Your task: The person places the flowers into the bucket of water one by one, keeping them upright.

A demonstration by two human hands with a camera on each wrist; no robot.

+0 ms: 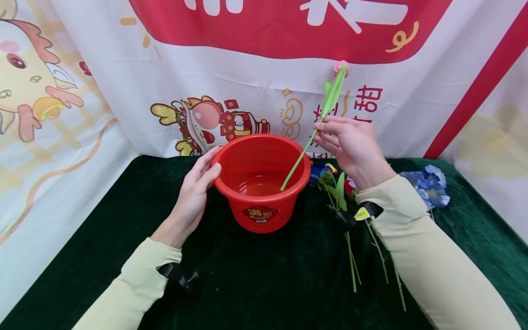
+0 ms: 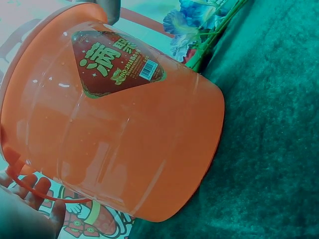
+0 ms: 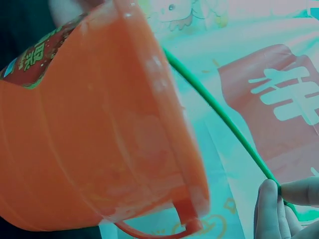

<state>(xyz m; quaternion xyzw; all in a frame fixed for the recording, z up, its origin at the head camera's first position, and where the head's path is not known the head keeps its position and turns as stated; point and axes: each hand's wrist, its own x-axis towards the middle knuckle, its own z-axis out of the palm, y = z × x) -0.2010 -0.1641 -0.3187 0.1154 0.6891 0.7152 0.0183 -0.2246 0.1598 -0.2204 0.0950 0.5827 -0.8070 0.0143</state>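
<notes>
A red plastic bucket (image 1: 264,208) stands upright on the dark green cloth, its diamond-shaped label facing me. My left hand (image 1: 191,192) holds it at the left side of the rim, thumb near the edge; in the left wrist view the fingers (image 2: 42,191) lie by the bucket's handle (image 2: 30,188). My right hand (image 1: 350,144) pinches the green stem of an artificial pink tulip (image 1: 334,91) between thumb and fingers. The tulip leans with its bloom up to the right, and its lower stem end is inside the bucket's mouth.
Right of the bucket, several artificial flowers lie on the cloth (image 1: 247,284), among them a blue one (image 1: 431,185) and a red one (image 1: 349,185), partly hidden by my right arm. Behind the table hangs a printed white and red backdrop (image 1: 247,68).
</notes>
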